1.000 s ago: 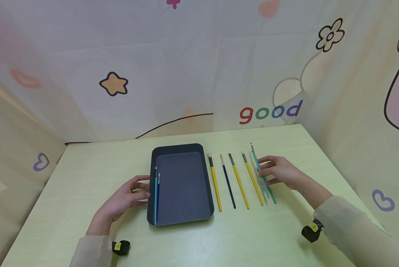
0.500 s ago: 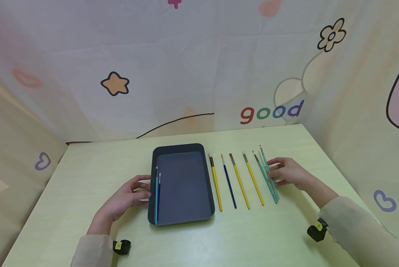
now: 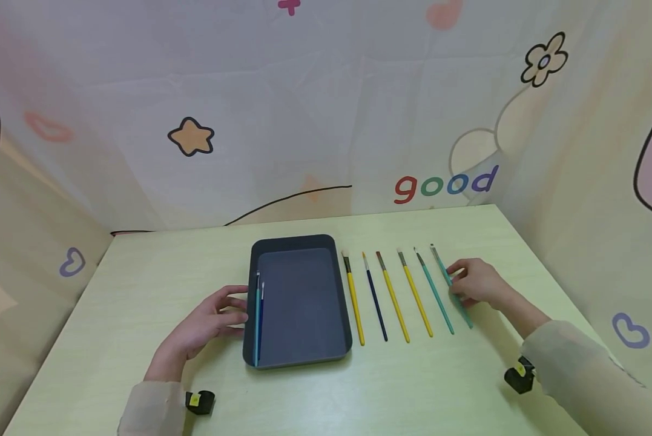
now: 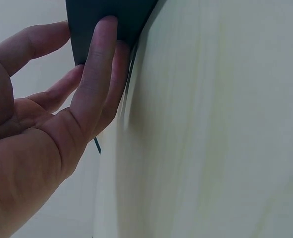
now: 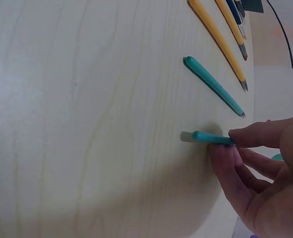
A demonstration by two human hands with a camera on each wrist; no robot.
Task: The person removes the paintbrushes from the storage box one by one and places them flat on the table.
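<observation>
My right hand (image 3: 479, 281) pinches a teal paintbrush (image 3: 440, 265) between thumb and fingers, at the right end of a row of brushes. In the right wrist view the handle end of this teal paintbrush (image 5: 205, 137) sticks out past the fingertips, with its shadow on the table beside it. Another teal paintbrush (image 3: 436, 293) lies just left of it. My left hand (image 3: 208, 318) touches the left wall of a dark grey tray (image 3: 298, 361) with spread fingers. Up close, the left wrist view shows the fingertips against the outer wall of the tray (image 4: 89, 29).
Inside the tray, a teal brush (image 3: 257, 321) and a dark blue brush (image 3: 262, 315) lie along its left side. Between tray and teal brushes lie yellow brushes (image 3: 394, 300) and a dark blue one (image 3: 377, 306). A printed cloth (image 3: 282, 121) hangs behind the table (image 3: 402, 387).
My right hand has moved right with the teal paintbrush, away from the other teal paintbrush, and lowered it toward the table. The left hand has stayed at the tray.
</observation>
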